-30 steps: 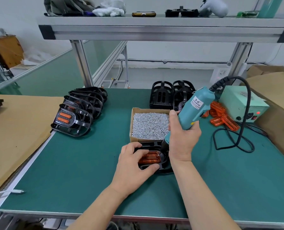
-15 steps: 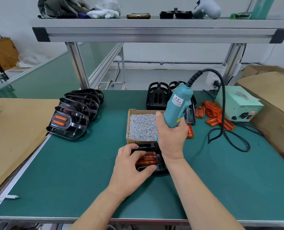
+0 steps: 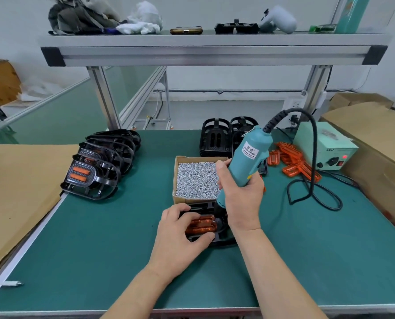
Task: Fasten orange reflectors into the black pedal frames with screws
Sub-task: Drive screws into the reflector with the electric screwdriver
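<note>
A black pedal frame [image 3: 221, 238] lies on the green mat in front of me, with an orange reflector [image 3: 201, 225] set in it. My left hand [image 3: 180, 238] grips the frame, fingers curled over its left side and thumb at its near edge. My right hand [image 3: 240, 199] grips a teal electric screwdriver [image 3: 249, 157], held nearly upright and tilted right, its tip down at the reflector's right end. A cardboard box of silver screws [image 3: 196, 178] sits just behind the frame.
Finished pedals with reflectors [image 3: 95, 173] are stacked at the left. Empty black frames [image 3: 217, 137] stand behind the box. Loose orange reflectors [image 3: 293, 162] and a green power supply [image 3: 325, 146] with a black cable [image 3: 314, 194] lie at the right. Cardboard flanks both sides.
The screwdriver has swung from leaning right to more upright, and its cable rose with it. My left hand stays on the pedal frame.
</note>
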Action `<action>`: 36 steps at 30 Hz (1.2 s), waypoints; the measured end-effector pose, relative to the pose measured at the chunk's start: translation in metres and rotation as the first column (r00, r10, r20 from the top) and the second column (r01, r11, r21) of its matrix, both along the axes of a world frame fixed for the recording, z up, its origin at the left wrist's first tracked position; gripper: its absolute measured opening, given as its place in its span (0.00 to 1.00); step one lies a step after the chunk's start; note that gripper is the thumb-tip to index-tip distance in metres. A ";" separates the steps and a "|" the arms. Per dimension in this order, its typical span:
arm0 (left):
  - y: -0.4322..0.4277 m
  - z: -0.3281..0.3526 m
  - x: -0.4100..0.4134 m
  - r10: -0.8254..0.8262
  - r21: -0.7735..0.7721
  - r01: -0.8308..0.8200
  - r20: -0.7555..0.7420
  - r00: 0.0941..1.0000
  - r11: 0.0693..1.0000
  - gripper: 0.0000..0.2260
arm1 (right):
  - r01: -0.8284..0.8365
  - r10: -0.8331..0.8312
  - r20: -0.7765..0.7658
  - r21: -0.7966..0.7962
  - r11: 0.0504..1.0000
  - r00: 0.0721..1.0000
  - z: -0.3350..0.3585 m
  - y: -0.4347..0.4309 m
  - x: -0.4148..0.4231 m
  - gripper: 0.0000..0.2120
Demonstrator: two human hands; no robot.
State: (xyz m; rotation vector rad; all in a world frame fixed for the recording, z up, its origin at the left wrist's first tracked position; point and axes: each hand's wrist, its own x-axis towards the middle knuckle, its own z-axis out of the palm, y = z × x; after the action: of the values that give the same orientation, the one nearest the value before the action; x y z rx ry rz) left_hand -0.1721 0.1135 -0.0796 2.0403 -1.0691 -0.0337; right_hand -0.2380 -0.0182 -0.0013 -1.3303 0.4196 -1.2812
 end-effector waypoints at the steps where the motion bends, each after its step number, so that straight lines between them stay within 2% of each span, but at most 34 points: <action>1: 0.000 0.000 0.000 0.000 -0.004 0.000 0.001 1.000 1.000 0.26 | -0.036 0.036 -0.007 -0.015 0.999 0.999 0.000 -0.001 -0.001 0.06; 4: -0.001 0.000 -0.001 -0.006 -0.009 0.006 -0.001 1.000 1.000 0.26 | -0.090 0.090 -0.002 -0.038 0.995 0.996 0.004 -0.001 -0.002 0.06; 9: -0.001 0.001 -0.001 -0.006 0.002 0.006 0.000 1.000 1.000 0.26 | -0.010 0.008 0.090 0.013 1.000 0.996 0.019 -0.007 0.001 0.07; 12: 0.000 0.001 -0.002 -0.001 -0.007 0.002 0.015 1.000 1.000 0.25 | 0.033 -0.060 0.118 0.216 0.976 0.991 0.012 -0.015 0.000 0.09; 15: 0.000 0.001 -0.003 -0.002 -0.011 0.002 0.028 1.000 1.000 0.25 | 0.043 -0.122 0.134 0.481 0.876 0.983 -0.002 -0.025 -0.004 0.10; 19: 0.001 0.001 -0.002 -0.006 0.008 0.006 0.034 0.999 1.000 0.25 | -0.064 -0.140 0.250 0.663 0.746 0.958 -0.020 -0.042 -0.017 0.11; 28: 0.001 0.003 -0.003 -0.011 0.048 0.009 0.039 0.999 0.999 0.24 | -0.256 -0.129 0.394 0.778 0.573 0.910 -0.052 -0.071 -0.039 0.15; 32: 0.002 0.004 -0.005 -0.008 0.055 0.004 0.070 0.998 0.998 0.28 | -0.287 -0.102 0.407 0.779 0.557 0.908 -0.056 -0.075 -0.038 0.15; 36: -0.008 0.013 0.006 0.019 -0.023 -0.016 0.172 0.985 1.000 0.22 | -0.302 -0.089 0.420 0.770 0.562 0.903 -0.057 -0.076 -0.034 0.16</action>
State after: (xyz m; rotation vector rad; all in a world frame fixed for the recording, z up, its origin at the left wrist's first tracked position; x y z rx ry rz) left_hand -0.1663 0.1052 -0.0668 2.0618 -1.1518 0.1655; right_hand -0.2718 -0.0942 -0.0582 -0.2403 0.5299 -0.9982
